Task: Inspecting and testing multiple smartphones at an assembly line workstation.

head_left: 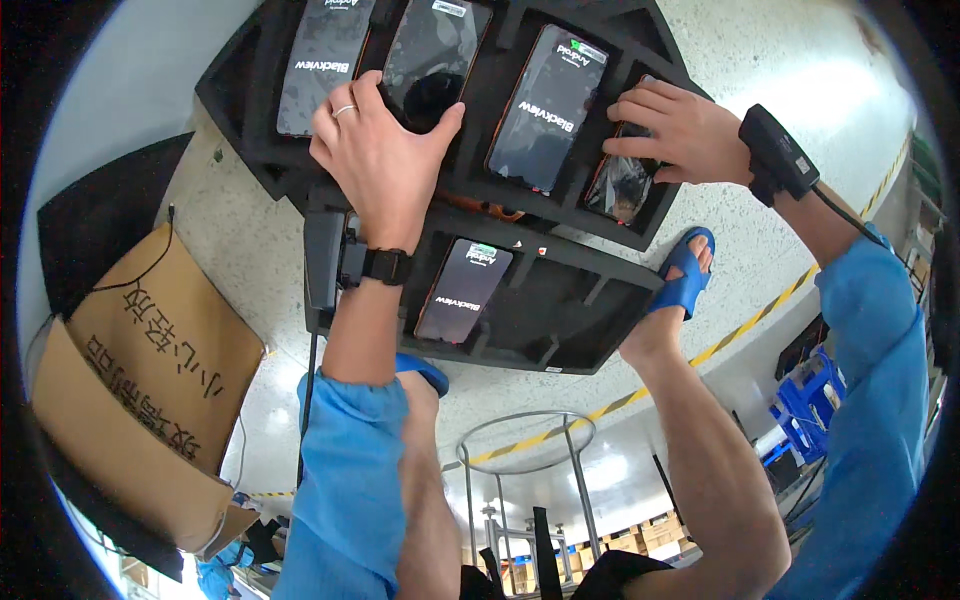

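Observation:
My left hand [385, 160], a ring on one finger, straddles the near end of a dark-screened smartphone [432, 50]. Its thumb and index finger are at opposite long edges of that phone. Over the rightmost slot of the black foam tray [505, 40], my right hand [680, 135] has its fingers at one side of another smartphone [622, 190] and its thumb at the other; the hand hides much of it. Two lit smartphones lie in the slots, one at the left [325, 70] and one [548, 110] between my hands.
A nearer black tray [590, 325] holds a lit smartphone [465, 290]. An open cardboard box [170, 340] stands at the left. Below are a metal-framed stool [525, 440], my blue sandals [688, 275] and yellow-black floor tape [745, 330]. Cabled black devices [780, 150] sit on my wrists.

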The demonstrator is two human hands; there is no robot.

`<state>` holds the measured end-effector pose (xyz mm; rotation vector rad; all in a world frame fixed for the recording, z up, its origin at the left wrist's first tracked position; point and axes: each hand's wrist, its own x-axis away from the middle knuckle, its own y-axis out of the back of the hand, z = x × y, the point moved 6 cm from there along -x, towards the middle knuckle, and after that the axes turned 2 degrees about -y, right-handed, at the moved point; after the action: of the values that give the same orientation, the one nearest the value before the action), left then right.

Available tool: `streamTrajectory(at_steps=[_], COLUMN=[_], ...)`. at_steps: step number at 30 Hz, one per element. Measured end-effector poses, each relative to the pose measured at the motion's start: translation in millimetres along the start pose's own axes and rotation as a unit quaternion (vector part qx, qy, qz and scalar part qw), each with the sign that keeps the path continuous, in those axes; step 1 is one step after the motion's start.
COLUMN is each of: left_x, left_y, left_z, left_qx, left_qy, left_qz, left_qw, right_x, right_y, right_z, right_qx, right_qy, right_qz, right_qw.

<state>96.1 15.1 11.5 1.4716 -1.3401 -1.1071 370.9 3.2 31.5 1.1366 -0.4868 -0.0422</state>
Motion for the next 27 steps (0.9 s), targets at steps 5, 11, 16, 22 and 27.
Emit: streamTrajectory(at_steps=[5,11,16,22,27], left_x=[1.6,2.4,1.3,3.9,3.5], left_y=[1.0,1.1,3.3,3.5,0.9], left_z=[0.9,4.5,3.1,2.3,4.4], left_qx=[-0.003,0.003,0.001,0.008,0.004], left_qy=[-0.018,-0.012,-0.006,0.002,0.006], left_qz=[-0.032,-0.036,-0.025,-0.010,-0.013], left_qw=[0.999,0.999,1.000,1.000,1.000], right_x=[-1.7,-8.1,-8.3,-4.3,-6.0], right_y=[-2.2,-3.2,-0.8,-3.4,-2.5], right_z=[0.2,-3.5,-4.5,-1.3,-2.6], right_qx=[0.037,0.025,0.020,0.010,0.007], right_qy=[0.035,0.047,0.055,0.049,0.048], right_qz=[0.003,0.024,0.027,0.023,0.026], right_qw=[0.999,0.998,0.998,0.998,0.998])
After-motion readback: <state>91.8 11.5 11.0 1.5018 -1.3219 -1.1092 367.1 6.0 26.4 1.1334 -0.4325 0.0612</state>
